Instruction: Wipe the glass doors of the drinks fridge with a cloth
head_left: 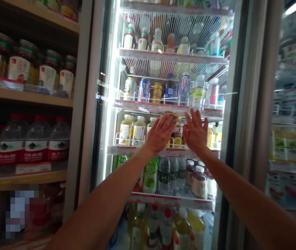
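Note:
My left hand [160,134] reaches up at the middle of a lit drinks fridge, its fingers laid over a tan, crumpled cloth [171,114]. That cloth appears pressed against the glass door. To its right, my right hand [196,134] is raised with bare palm towards the glass and fingers spread, holding nothing. Whether its palm touches the glass I cannot tell. Behind both hands, a white wire shelf holds tea bottles [126,130], partly hidden by my hands. Cans, among them a blue can [144,89], stand on the shelf above.
The fridge door's dark metal frame [241,104] runs down the right. On the left, wooden shelves [28,95] carry jars [47,73] and red-capped water bottles [36,140]. Another glass-fronted section [292,139] with drinks stands at the far right. A lower fridge shelf holds a green bottle [150,175].

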`<state>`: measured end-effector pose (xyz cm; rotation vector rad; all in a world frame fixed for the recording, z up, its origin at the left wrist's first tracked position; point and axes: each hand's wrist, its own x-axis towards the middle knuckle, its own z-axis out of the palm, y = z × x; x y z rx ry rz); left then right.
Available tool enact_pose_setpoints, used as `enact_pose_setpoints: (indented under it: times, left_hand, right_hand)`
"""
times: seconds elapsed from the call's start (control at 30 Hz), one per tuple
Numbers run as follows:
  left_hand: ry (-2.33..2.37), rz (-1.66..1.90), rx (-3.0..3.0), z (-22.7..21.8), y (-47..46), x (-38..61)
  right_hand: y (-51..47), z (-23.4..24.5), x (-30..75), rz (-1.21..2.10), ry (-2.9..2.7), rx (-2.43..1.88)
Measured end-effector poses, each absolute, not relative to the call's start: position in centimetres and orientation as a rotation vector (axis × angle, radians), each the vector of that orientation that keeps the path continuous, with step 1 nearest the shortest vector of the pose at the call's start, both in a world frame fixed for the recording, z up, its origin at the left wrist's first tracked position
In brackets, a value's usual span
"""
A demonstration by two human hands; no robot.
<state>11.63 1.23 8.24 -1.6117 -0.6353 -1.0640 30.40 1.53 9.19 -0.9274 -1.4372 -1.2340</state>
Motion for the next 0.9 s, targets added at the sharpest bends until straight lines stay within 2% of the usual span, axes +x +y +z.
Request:
enact_pose_setpoints:
  times: [0.1, 0.23, 0.3, 0.43, 0.63, 0.8, 0.9]
  left_hand:
    - [-0.681, -1.124, -1.601, 8.7, 1.4, 11.2]
    - [-0.881, -1.482, -1.349, 9.6, 1.7, 10.3]
    - [-0.803, -1.408, -1.375, 9.1, 1.7, 10.8]
    - [-0.562, -1.035, -1.586, 8.2, 1.6, 10.7]
    - [-0.85, -1.492, -1.342, 9.6, 2.0, 8.1]
    - [-0.545, -0.998, -1.63, 7.8, 1.6, 8.4]
    - [-0.592, -1.08, -1.554, 7.9, 1.6, 6.5]
  right_hand:
    - [1.5, 9.1, 30.3, -1.24, -1.435, -0.94]
    - [1.6, 8.8, 30.1, -1.227, -1.423, -0.963]
    - [1.7, 8.7, 30.1, -1.229, -1.416, -0.962]
    - [1.6, 8.4, 30.1, -1.231, -1.414, -0.954]
    - [1.6, 7.9, 29.6, -1.167, -1.399, -0.964]
    - [1.3, 7.6, 29.0, -1.137, -1.373, -1.025]
    - [1.1, 7.4, 29.0, -1.146, -1.389, -1.048]
